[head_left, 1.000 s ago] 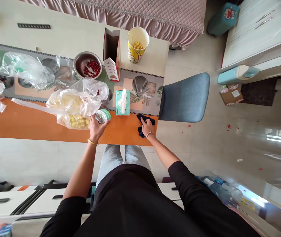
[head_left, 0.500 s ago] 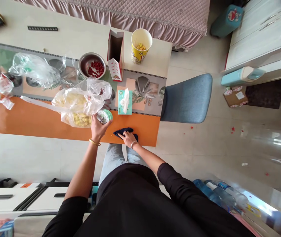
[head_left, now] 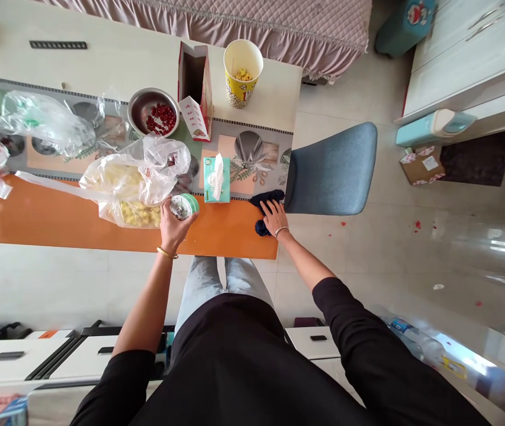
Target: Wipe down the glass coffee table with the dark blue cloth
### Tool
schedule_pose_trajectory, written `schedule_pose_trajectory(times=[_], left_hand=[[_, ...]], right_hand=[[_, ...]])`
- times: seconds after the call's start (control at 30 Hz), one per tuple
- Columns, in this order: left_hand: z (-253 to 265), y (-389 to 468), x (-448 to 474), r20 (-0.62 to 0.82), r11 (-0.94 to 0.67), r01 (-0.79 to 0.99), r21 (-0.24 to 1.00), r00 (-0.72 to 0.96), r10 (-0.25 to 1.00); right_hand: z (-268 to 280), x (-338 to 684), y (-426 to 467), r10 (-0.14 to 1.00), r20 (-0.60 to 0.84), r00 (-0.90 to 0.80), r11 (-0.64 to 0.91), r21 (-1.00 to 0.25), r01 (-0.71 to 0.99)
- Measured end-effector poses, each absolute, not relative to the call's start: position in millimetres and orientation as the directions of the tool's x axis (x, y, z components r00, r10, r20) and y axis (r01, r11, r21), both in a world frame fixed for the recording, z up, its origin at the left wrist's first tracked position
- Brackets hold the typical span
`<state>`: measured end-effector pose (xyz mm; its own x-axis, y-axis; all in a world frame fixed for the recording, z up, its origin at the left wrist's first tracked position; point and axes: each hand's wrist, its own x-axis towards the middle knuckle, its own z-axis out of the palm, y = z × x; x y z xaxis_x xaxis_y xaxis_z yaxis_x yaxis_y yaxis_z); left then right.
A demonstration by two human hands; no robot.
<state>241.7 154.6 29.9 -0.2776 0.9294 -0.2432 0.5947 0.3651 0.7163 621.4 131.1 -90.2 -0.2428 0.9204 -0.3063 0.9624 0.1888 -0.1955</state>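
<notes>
My left hand (head_left: 174, 223) is wrapped round a small round tub (head_left: 184, 206) with a green side and a patterned top, at the table's orange front strip. Beneath my right hand (head_left: 274, 218) is a bunched dark blue cloth (head_left: 266, 198), pressed to the tabletop at its right end, fingers over the fabric. Touching or very near the tub is a clear plastic bag (head_left: 123, 183) of pale yellow pieces. A teal tissue box (head_left: 217, 188) stands between my hands, just behind them.
Behind are a metal bowl (head_left: 134, 109) of red pieces, an opened carton (head_left: 203, 100) and a popcorn bucket (head_left: 237, 92). Another plastic bag (head_left: 48, 121) lies left. A blue-grey chair (head_left: 334, 171) adjoins the table's right end. A quilted pink cover (head_left: 256, 23) hangs beyond the table.
My right hand has slid the dark cloth rightward and away from me, from the front edge near my legs to the table's right end. My left hand still holds the tub.
</notes>
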Motion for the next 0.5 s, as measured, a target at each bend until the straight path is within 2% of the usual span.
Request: schedule_pose_trajectory(times=[0.13,0.27,0.4,0.5], left_hand=[[31,158,239,-0.226,0.369,0.602,0.708,-0.303,0.926],[33,161,225,-0.218,0.391,0.608,0.691,-0.340,0.915],[34,159,209,-0.210,0.419,0.599,0.683,-0.389,0.897],[37,155,202,-0.210,0.431,0.585,0.687,-0.408,0.889]], right_hand=[[-101,623,72,0.911,-0.340,-0.234,0.156,-0.241,0.958],[-108,610,19,0.923,-0.352,-0.156,0.079,-0.223,0.972],[-109,578,1,0.935,-0.346,-0.077,0.001,-0.214,0.977],[-109,547,-3,0.931,-0.347,-0.115,0.026,-0.252,0.967]])
